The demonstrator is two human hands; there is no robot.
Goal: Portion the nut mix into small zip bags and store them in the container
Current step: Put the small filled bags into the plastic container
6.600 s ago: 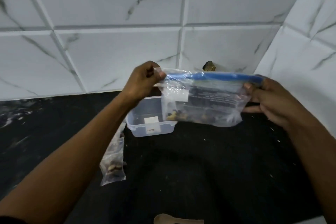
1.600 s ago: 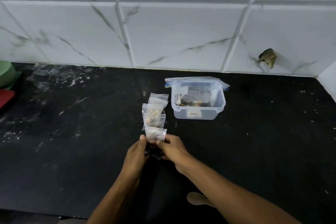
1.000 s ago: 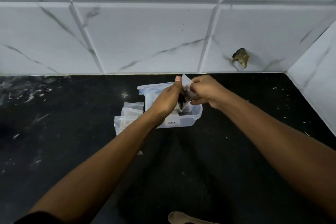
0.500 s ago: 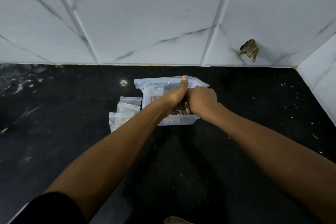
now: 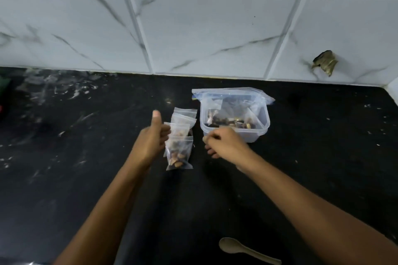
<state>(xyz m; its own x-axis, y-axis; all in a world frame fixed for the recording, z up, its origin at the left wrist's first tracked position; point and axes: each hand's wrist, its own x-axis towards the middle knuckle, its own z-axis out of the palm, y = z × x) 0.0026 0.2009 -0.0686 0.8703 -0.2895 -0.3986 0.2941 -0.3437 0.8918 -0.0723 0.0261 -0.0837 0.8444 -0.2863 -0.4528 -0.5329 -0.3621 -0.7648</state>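
1. Hands: my left hand (image 5: 151,140), thumb up, touches the small zip bags (image 5: 179,135); I cannot tell whether it grips. My right hand (image 5: 224,143), curled, holds nothing.
2. Container (image 5: 254,135): just right of the bags, on the black worktop (image 5: 86,157), large bag (image 5: 232,94) inside.
3. Spoon (image 5: 231,245): near edge.

No writing is showing legibly anywhere. The container (image 5: 257,135), sitting at twelve o'clock, is carrying no readable label, and nothing is reading on the small bags (image 5: 179,153) either.
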